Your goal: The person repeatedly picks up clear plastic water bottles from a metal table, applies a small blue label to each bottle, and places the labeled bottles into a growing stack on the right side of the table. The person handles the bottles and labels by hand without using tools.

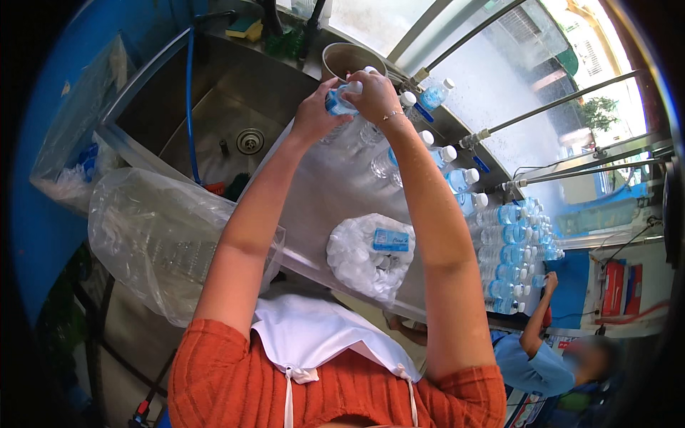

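Note:
At the far side of the steel counter, my left hand (312,115) holds a labelled clear plastic bottle (338,101) around its body. My right hand (374,96) is at the top of the same bottle, its fingers around the white cap. Just beyond both hands stands a round metal pot (354,51). Capped water bottles (382,163) stand to the right of and partly behind my right forearm. Nearer to me on the counter lies a clear bag of white caps (350,249) with a blue printed card (391,240) on it.
A steel sink (214,101) with a blue hose (190,107) is at the left. A large clear bag of empty bottles (160,241) lies below it. Stacked filled bottles (503,257) stand at the right, where another person (540,364) reaches toward them. Blue-handled valves (480,163) line the back edge.

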`<state>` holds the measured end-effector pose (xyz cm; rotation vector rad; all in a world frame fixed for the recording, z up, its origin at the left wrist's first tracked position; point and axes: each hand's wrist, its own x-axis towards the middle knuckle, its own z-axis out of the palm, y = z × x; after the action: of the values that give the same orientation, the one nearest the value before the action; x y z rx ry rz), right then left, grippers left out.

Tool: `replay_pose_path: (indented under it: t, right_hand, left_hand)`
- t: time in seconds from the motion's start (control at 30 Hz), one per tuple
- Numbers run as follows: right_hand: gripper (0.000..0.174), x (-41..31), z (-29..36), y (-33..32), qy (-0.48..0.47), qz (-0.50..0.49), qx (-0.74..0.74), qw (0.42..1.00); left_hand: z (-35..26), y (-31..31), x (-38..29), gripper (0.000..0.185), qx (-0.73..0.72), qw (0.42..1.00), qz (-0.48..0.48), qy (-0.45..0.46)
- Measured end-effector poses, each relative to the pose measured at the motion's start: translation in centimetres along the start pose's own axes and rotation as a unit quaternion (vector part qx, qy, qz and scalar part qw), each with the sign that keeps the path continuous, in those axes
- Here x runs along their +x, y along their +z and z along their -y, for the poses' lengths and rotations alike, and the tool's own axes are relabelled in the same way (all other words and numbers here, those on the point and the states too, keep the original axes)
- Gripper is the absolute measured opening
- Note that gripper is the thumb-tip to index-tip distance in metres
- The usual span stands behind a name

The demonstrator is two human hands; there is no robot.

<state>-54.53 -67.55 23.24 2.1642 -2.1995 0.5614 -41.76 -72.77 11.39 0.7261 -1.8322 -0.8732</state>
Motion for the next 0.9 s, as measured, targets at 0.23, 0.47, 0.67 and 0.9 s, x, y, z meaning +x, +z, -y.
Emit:
replay_pose_path:
  t: [0.23,0.47,0.67,0.9]
  right_hand:
    - [0.033,-4.8,-0.7,-1.8,0.008,-0.002,-0.023,1.0]
    - [0.033,-17.6,-4.0,-7.6,0.138,0.043,-0.005,0.99]
    - [0.03,-24.7,-9.2,-10.7,0.214,-0.046,-0.07,0.973]
    - [0.036,-25.4,-7.1,-9.7,0.107,-0.207,-0.177,0.956]
  left_hand:
    - [-0.3,1.0,-3.6,0.093,-0.013,0.997,0.063,0.033]
    - [-4.6,1.9,-10.0,0.069,-0.402,0.856,0.15,-0.288]
    - [-7.0,3.3,-10.6,0.049,-0.553,0.715,0.166,-0.396]
    - [-9.6,6.8,-10.8,0.031,-0.484,0.79,0.18,-0.33]
